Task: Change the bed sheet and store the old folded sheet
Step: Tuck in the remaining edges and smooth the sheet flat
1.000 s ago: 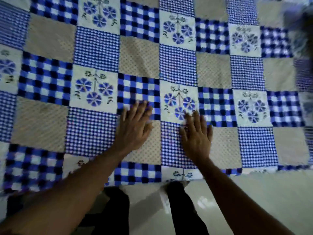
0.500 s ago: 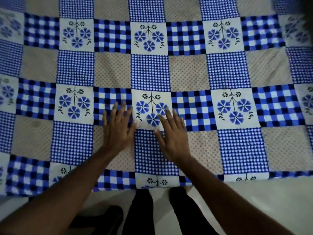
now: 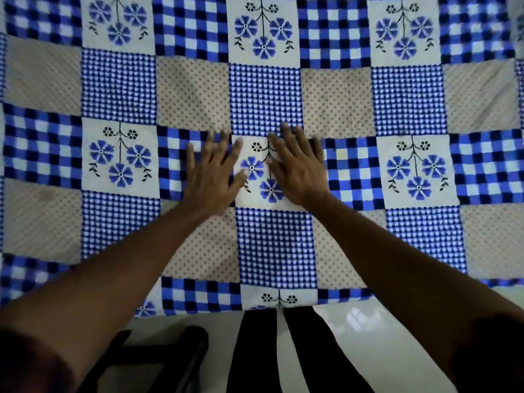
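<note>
The left hand is lying palm down, fingers straight and spread, gripping nothing, on the patchwork bed sheet of blue gingham, beige dotted and white flowered fabric squares. Just to its right, the right hand is lying flat the same way, released, its fingertips blurred. Between the hands a white square with blue flowers is showing. The sheet is spreading flat beneath and beyond both hands, and behind the wrists its edge is ending above a glossy white floor.
</note>
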{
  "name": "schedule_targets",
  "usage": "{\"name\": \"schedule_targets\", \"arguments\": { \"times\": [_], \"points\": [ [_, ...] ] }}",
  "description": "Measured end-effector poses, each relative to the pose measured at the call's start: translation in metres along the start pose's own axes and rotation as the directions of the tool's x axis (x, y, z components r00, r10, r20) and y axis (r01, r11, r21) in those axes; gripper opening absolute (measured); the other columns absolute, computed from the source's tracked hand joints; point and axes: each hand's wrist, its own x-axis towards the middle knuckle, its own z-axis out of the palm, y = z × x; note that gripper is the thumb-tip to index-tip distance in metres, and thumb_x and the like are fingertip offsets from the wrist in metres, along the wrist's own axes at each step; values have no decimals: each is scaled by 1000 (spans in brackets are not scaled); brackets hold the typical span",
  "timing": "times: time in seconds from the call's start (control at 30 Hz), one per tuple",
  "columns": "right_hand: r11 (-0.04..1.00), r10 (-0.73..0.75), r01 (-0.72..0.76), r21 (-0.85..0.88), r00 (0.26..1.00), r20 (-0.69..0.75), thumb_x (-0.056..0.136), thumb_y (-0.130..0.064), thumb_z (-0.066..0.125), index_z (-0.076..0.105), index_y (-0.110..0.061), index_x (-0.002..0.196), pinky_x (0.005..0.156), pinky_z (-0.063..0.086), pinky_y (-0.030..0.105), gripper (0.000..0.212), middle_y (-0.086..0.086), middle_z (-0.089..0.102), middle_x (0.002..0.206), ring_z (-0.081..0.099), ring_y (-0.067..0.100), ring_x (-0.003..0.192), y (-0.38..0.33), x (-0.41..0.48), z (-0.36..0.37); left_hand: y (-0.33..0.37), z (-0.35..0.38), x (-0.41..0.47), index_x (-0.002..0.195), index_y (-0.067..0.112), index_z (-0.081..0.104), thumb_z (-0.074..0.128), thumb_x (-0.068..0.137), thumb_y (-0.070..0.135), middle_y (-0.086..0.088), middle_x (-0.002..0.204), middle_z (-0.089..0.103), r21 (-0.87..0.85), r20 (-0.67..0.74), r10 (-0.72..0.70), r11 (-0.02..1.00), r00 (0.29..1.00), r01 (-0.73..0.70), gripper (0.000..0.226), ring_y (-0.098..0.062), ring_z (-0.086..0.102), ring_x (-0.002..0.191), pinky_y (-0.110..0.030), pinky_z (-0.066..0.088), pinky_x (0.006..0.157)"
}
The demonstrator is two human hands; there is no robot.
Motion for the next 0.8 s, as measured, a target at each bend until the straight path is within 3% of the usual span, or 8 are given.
{"name": "schedule_targets", "arguments": {
  "times": [0.2, 0.37, 0.47, 0.57, 0.7, 0.8],
  "points": [
    [979, 203, -203, 0, 979, 8, 104, -55, 25, 15, -36, 159, 124, 6, 52, 59, -3, 5, 169, 0, 18, 155, 31, -134, 10, 35, 10, -101, 160, 30, 12, 31, 103, 59, -4, 169, 0, -43, 49, 115, 993, 992, -113, 67, -31, -2, 155, -67, 6, 118],
    [924, 382, -382, 2, 923, 45, 102, -52, 29, 24, -33, 158, 122, 9, 55, 60, -3, 10, 168, 6, 21, 155, 41, -246, 21, 61, 23, -186, 158, 25, 27, 48, 100, 51, -10, 167, 17, -31, 67, 249, 968, 966, -247, 67, -36, 14, 153, -71, 17, 113],
    [908, 418, -419, 15, 907, 58, 100, -50, 32, 30, -30, 156, 122, 12, 54, 60, 0, 15, 167, 9, 21, 154, 43, -281, 21, 76, 30, -217, 156, 26, 34, 48, 100, 49, -10, 164, 26, -25, 82, 337, 941, 938, -337, 62, -36, 23, 151, -74, 23, 109],
    [930, 363, -360, 76, 931, -30, 99, -46, 38, 36, -25, 153, 121, 13, 58, 58, 8, 27, 163, 17, 27, 153, 64, -273, 9, 105, 27, -208, 151, 25, 44, 44, 100, 47, -8, 161, 33, -87, 36, 362, 930, 932, -358, 55, -32, 27, 150, -74, 23, 108],
    [957, 278, -270, 110, 958, -74, 103, -54, 29, 33, -26, 155, 123, 2, 53, 60, 3, 18, 167, 9, 26, 154, 91, -190, -13, 155, 10, -135, 148, 20, 49, 45, 101, 44, -8, 161, 33, -111, -69, 268, 955, 961, -274, 53, -30, 22, 152, -69, 13, 116],
    [973, 224, -219, 71, 972, -73, 103, -58, 25, 32, -30, 156, 122, 4, 57, 59, 1, 18, 167, 10, 25, 154, 114, -121, -28, 198, 2, -59, 151, 18, 43, 39, 104, 44, -8, 163, 29, -103, -126, 197, 972, 972, -210, 53, -28, 15, 154, -65, 10, 119]
  ]
}}
